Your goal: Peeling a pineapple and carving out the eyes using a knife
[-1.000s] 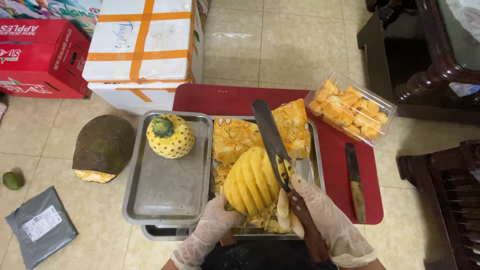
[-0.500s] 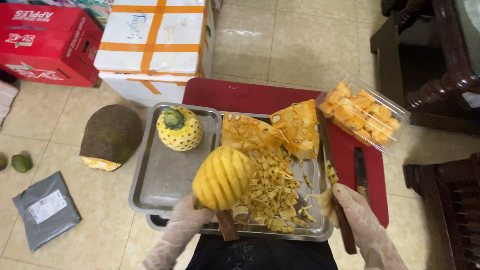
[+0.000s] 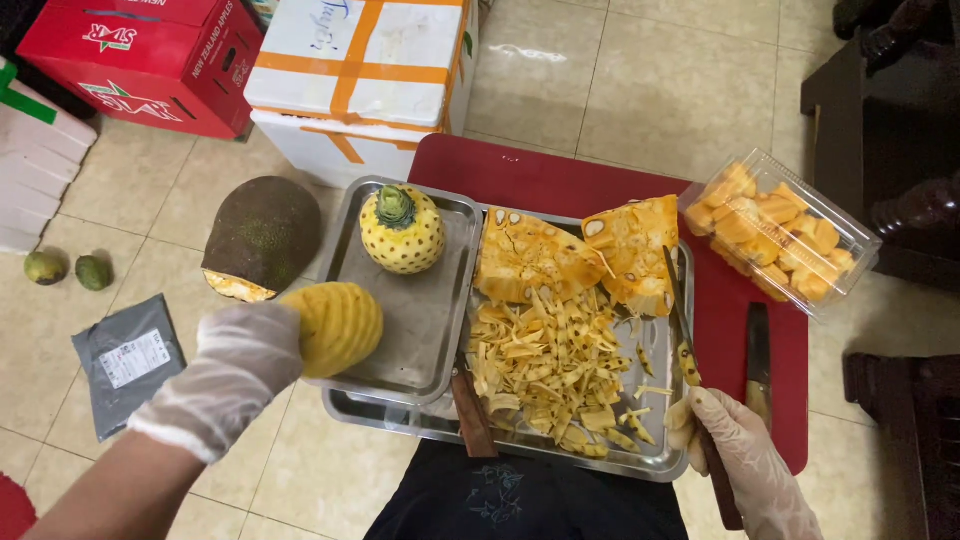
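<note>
My gloved left hand point(image 3: 235, 375) holds a peeled, spiral-cut pineapple point(image 3: 335, 325) over the left edge of the empty steel tray point(image 3: 430, 320). My gloved right hand point(image 3: 745, 465) grips a long knife point(image 3: 685, 340) whose blade lies over the right side of the larger steel tray point(image 3: 600, 455). That tray holds a heap of pineapple peel strips point(image 3: 545, 365) and big jackfruit pieces point(image 3: 585, 255). A second peeled pineapple with a green crown point(image 3: 402, 230) stands upright on the empty tray.
A clear plastic box of yellow jackfruit pods point(image 3: 780, 230) and another knife point(image 3: 758, 360) lie on the red board point(image 3: 560, 180). A cut jackfruit half point(image 3: 262, 235), a grey packet point(image 3: 125, 360), two small green fruits point(image 3: 68, 270), cardboard boxes point(image 3: 360, 70) and dark wooden furniture point(image 3: 890, 130) surround them.
My left hand carried the peeled pineapple from above the peel tray out to the left, past the empty tray's edge. The knife swung down to the right side.
</note>
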